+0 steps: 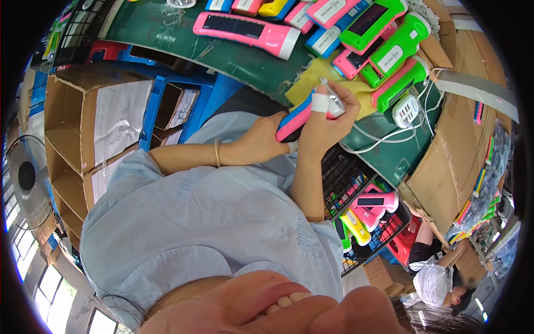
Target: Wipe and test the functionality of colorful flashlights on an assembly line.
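Note:
A pink and blue flashlight (293,124) is held at a slant between my two hands, near the front edge of the green table. My left hand (261,139), with a bangle at the wrist, wraps round its lower end. Closed round the clear, silvery head end (335,104) is my right hand (329,131); white tape covers one of its digits. Part of the flashlight is hidden by my fingers. Just beyond my right hand lies a yellow cloth (311,77), with a green and pink flashlight (401,84) to its right.
Several colourful flashlights (361,25) crowd the green table's (167,28) far side. A white multi-port charger (406,111) trails cables at the right. Below stands a black crate (384,236) of flashlights. Cardboard boxes (78,111) and a fan (26,175) are at left; another person (436,281) sits far right.

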Available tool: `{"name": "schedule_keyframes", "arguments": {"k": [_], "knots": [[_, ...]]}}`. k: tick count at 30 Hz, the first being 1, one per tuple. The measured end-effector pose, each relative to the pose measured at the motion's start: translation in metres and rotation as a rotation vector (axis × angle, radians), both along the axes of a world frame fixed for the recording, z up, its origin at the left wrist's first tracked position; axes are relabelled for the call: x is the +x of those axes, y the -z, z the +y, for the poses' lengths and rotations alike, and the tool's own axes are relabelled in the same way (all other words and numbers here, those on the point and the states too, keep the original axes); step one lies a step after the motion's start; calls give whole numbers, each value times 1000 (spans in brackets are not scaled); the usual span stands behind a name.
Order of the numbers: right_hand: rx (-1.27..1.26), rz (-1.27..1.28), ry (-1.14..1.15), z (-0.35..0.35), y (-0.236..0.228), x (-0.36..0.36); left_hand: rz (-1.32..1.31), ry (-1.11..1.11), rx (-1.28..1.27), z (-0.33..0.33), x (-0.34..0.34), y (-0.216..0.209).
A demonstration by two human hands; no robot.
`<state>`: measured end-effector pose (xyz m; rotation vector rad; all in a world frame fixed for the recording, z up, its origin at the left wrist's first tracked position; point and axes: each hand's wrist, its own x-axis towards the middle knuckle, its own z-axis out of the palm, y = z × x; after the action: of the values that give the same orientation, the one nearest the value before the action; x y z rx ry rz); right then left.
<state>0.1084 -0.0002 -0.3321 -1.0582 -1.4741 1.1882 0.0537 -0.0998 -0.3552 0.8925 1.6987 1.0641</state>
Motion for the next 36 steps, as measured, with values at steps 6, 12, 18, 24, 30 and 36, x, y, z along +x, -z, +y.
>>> {"name": "schedule_keyframes", "arguments": {"k": [6, 12, 18, 24, 30, 36], "knots": [[262, 12, -24, 0, 20, -3, -1, -67, 67, 5, 3, 12], [-128, 172, -60, 22, 8, 7, -1324, 201, 146, 8, -30, -16], [-372, 435, -393, 12, -21, 21, -1736, 406, 479, 23, -32, -35], [-679, 106, -545, -1, -27, 47, -1419, 293, 257, 23, -29, -34], [-745, 228, -511, -10, -40, 51, -1195, 300, 33, 26, -23, -45], [-298, 456, -152, 13, -46, 50, -311, 320, 77, 30, -15, -59]]}}
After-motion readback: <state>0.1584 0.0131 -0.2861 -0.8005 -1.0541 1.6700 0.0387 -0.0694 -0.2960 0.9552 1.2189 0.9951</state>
